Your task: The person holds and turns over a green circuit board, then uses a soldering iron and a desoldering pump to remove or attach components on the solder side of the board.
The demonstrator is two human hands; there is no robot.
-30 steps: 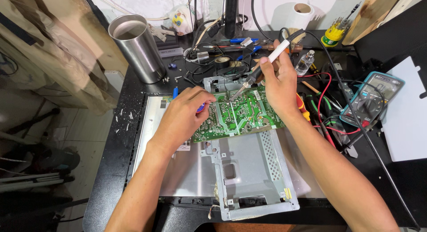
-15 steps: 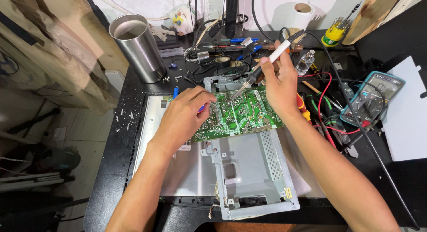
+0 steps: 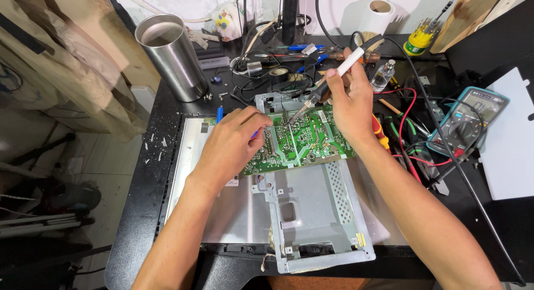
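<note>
On the black worktop (image 3: 139, 212): a grey sheet-metal monitor back panel (image 3: 311, 223) lies flat, with a green printed circuit board (image 3: 303, 142) resting on its upper part.
Right hand (image 3: 351, 103): closed in a pen grip round the white-handled soldering iron (image 3: 334, 73), whose tip slants down to touch the board near its top edge.
Left hand (image 3: 231, 145): curled, fingers pressing on the board's left end; a blue-handled tool (image 3: 219, 114) pokes out beside it, and whether the hand grips it I cannot tell.
Board handling: likely light, stiff and fragile, best held by its bare edges, away from the solder tracks.
Iron handling: light and rigid, hot at the tip, so the hold belongs on the white handle.
Nearby: a steel cylindrical tumbler (image 3: 167, 56) at the far left, a teal multimeter (image 3: 470, 120) with red and black leads at the right.
Against the earlier frames: both hands, the iron and the board sit in much the same places; no clear shift shows.
</note>
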